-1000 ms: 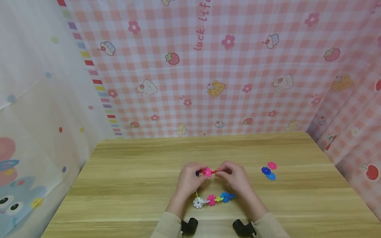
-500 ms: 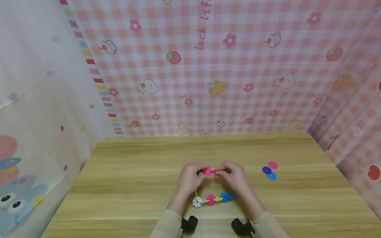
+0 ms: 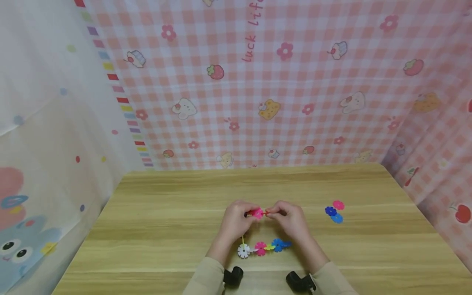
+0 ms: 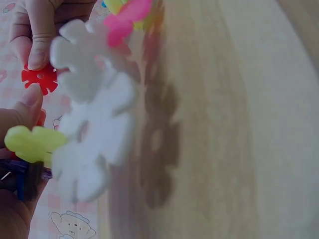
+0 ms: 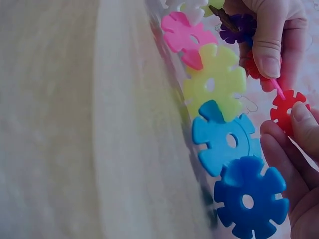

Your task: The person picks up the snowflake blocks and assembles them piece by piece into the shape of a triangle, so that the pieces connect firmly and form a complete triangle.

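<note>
Both hands are raised over the table, working on a chain of notched plastic snowflake discs. My left hand (image 3: 235,221) pinches the chain at a red disc beside a pink disc (image 3: 257,213). My right hand (image 3: 291,219) holds another red disc (image 5: 285,110) between thumb and fingers, against the pink one's edge. From the left hand the chain runs down through a purple disc (image 5: 239,28) and a yellow disc (image 4: 35,143). It continues along the table with a white disc (image 3: 243,250), a pink disc (image 5: 188,36), a yellow-green disc (image 5: 215,82), a light blue disc (image 5: 225,139) and a dark blue disc (image 5: 251,199).
Three loose discs lie to the right on the wooden table (image 3: 166,229): a pink disc (image 3: 338,205), a dark blue disc (image 3: 330,211) and a light blue disc (image 3: 337,218). A checked curtain (image 3: 236,94) hangs behind the table. Black camera mounts sit at both wrists.
Both hands keep their grip and place. The lower part of the chain has shifted very slightly left, and the head view has moved a little.
</note>
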Tool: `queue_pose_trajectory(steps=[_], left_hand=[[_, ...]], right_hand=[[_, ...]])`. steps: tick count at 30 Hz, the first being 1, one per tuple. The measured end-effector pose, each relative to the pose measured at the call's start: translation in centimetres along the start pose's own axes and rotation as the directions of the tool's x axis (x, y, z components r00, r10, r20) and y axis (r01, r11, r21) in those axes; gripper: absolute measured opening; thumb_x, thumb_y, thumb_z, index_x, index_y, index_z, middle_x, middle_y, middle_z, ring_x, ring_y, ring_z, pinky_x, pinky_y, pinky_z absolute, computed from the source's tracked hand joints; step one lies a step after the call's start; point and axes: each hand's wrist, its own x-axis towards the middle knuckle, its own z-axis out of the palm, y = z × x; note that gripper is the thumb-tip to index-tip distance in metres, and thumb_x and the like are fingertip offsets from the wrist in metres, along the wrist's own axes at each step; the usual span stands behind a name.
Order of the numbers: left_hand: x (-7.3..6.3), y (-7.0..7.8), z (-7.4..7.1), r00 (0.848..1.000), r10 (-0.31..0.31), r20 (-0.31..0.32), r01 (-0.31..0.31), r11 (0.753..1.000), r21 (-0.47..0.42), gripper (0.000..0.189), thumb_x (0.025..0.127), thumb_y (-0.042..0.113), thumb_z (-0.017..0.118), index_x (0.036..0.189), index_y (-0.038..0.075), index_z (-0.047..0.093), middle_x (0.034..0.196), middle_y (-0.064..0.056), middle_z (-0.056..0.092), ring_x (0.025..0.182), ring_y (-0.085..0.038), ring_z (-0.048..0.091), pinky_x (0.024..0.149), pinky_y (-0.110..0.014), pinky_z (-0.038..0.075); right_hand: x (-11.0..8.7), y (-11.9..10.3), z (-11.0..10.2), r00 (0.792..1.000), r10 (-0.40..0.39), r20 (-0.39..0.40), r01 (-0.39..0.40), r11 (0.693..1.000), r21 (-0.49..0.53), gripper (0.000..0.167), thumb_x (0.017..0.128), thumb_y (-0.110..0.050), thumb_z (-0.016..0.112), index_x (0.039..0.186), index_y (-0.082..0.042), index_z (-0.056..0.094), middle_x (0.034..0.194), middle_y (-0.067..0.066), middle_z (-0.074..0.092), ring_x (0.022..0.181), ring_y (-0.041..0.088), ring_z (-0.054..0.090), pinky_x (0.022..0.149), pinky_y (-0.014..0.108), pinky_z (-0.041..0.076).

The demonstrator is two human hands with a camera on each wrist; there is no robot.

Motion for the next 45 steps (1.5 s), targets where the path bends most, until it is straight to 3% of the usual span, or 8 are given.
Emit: queue_pose_trajectory(steps=[4, 8, 15, 19, 26, 37, 40, 45], left_hand=[[0.1, -0.1, 0.0, 1.000, 0.012, -0.001, -0.012, 1.000, -0.023, 0.024, 0.078, 0.007, 0.084, 0.101, 0.005, 0.078, 0.095, -0.004, 0.074, 0.087, -0.017, 0.064, 0.076, -0.027, 0.054], [0.2, -0.3, 0.0, 1.000, 0.022, 0.005, -0.022, 0.999, -0.040, 0.024, 0.080, 0.008, 0.083, 0.103, 0.005, 0.078, 0.097, -0.005, 0.074, 0.089, -0.018, 0.065, 0.078, -0.029, 0.054], [0.1, -0.5, -0.5, 0.999, -0.002, 0.032, 0.003, 1.000, -0.027, 0.022, 0.082, 0.012, 0.082, 0.103, 0.007, 0.077, 0.098, -0.003, 0.073, 0.092, -0.018, 0.063, 0.082, -0.032, 0.054], [0.1, -0.4, -0.7, 1.000, 0.008, 0.028, -0.008, 1.000, 0.014, 0.024, 0.082, 0.016, 0.083, 0.104, 0.008, 0.077, 0.100, -0.002, 0.073, 0.095, -0.019, 0.063, 0.087, -0.036, 0.052], [0.2, 0.3, -0.2, 1.000, 0.003, -0.002, -0.003, 0.999, 0.033, 0.026, 0.082, 0.018, 0.082, 0.106, 0.010, 0.076, 0.105, -0.002, 0.073, 0.103, -0.022, 0.063, 0.095, -0.040, 0.049], [0.4, 0.7, 0.8, 0.993, 0.045, -0.106, -0.039, 0.997, 0.063, 0.012, 0.078, 0.011, 0.083, 0.088, 0.012, 0.077, 0.090, 0.002, 0.072, 0.089, -0.016, 0.064, 0.085, -0.034, 0.051], [0.4, 0.6, 0.8, 0.991, 0.054, -0.124, -0.047, 0.997, 0.056, 0.011, 0.076, 0.009, 0.083, 0.085, 0.011, 0.076, 0.088, 0.001, 0.071, 0.086, -0.016, 0.065, 0.082, -0.033, 0.052], [0.4, 0.5, 0.7, 0.989, 0.040, -0.140, -0.035, 0.999, 0.036, 0.012, 0.074, 0.007, 0.082, 0.083, 0.011, 0.076, 0.087, 0.001, 0.071, 0.085, -0.016, 0.065, 0.080, -0.033, 0.053]], right_hand=[[0.0, 0.0, 0.0, 1.000, 0.010, -0.010, -0.009, 1.000, 0.022, 0.014, 0.079, 0.010, 0.075, 0.075, -0.002, 0.070, 0.081, 0.016, 0.071, 0.075, 0.017, 0.067, 0.067, 0.024, 0.056], [0.2, -0.3, 0.1, 0.998, 0.068, -0.013, -0.068, 0.997, 0.028, 0.015, 0.080, 0.008, 0.076, 0.075, -0.005, 0.070, 0.080, 0.010, 0.072, 0.074, 0.016, 0.066, 0.066, 0.023, 0.055], [0.4, -0.4, -0.3, 0.979, 0.177, 0.103, -0.183, 0.982, 0.047, 0.002, 0.087, -0.003, 0.074, 0.087, -0.003, 0.072, 0.087, 0.007, 0.071, 0.081, 0.016, 0.066, 0.074, 0.024, 0.055], [0.4, -0.5, -0.7, 0.969, 0.202, 0.140, -0.214, 0.974, 0.080, 0.004, 0.090, -0.004, 0.071, 0.094, -0.002, 0.072, 0.092, 0.008, 0.071, 0.087, 0.017, 0.067, 0.079, 0.024, 0.055], [0.3, -0.6, -0.7, 0.972, 0.185, 0.148, -0.201, 0.974, 0.106, 0.007, 0.090, -0.003, 0.070, 0.096, 0.001, 0.071, 0.095, 0.013, 0.070, 0.088, 0.020, 0.066, 0.080, 0.023, 0.054], [0.2, -0.4, -0.8, 0.966, 0.208, 0.156, -0.228, 0.966, 0.121, 0.010, 0.090, -0.005, 0.071, 0.098, 0.000, 0.069, 0.095, 0.011, 0.069, 0.087, 0.019, 0.067, 0.081, 0.024, 0.054], [0.1, -0.1, -1.6, 0.970, 0.184, 0.160, -0.205, 0.970, 0.133, 0.013, 0.092, -0.006, 0.070, 0.101, 0.001, 0.069, 0.097, 0.013, 0.069, 0.087, 0.017, 0.067, 0.081, 0.026, 0.054], [0.1, 0.8, -4.1, 0.976, 0.195, 0.095, -0.201, 0.978, 0.057, 0.013, 0.092, -0.008, 0.070, 0.102, 0.000, 0.069, 0.098, 0.011, 0.070, 0.086, 0.011, 0.065, 0.079, 0.023, 0.052]])
